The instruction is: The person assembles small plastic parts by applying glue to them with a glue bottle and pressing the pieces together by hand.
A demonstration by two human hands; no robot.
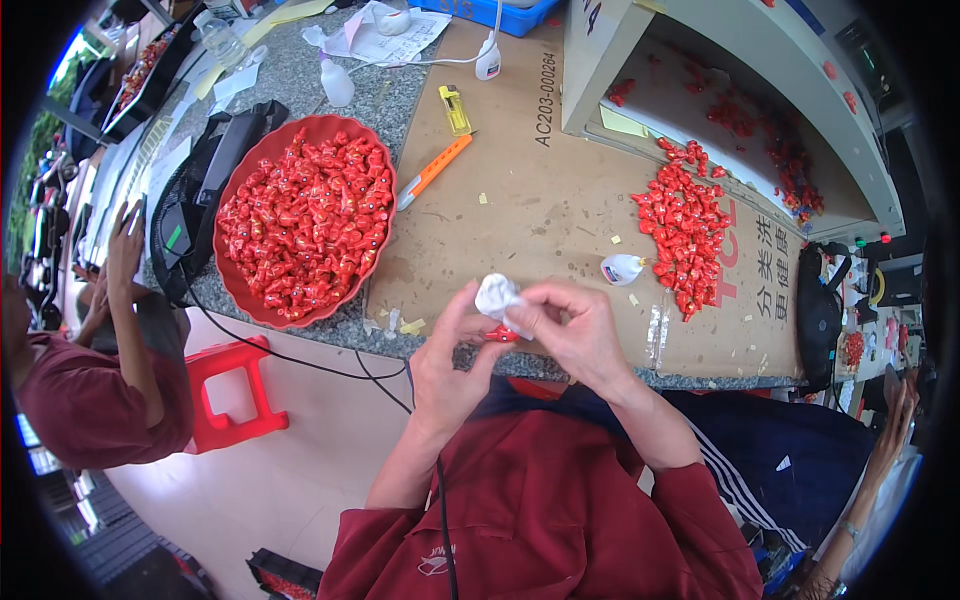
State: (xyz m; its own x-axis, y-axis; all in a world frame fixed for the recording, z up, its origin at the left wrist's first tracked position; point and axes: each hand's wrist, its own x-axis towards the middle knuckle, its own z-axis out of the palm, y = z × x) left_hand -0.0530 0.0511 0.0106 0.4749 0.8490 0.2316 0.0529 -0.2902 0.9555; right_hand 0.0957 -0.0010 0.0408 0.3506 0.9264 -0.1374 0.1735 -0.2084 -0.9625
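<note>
Close to the table's front edge, my left hand pinches a small shiny red figurine between thumb and fingers. In my right hand is a bunched white cloth, gripped between thumb and forefinger. It meets the figurine or lies just above it; the exact contact is hard to see. To the left stands a scalloped red bowl heaped with like red figurines. A loose pile of red figurines lies to the right on a cardboard sheet, with a small white squeeze bottle beside it.
An orange craft knife and a yellow cutter lie beyond my hands. At the far right, a pale open-fronted box holds more red pieces. A thin black cable hangs before the table. Co-workers sit on both sides.
</note>
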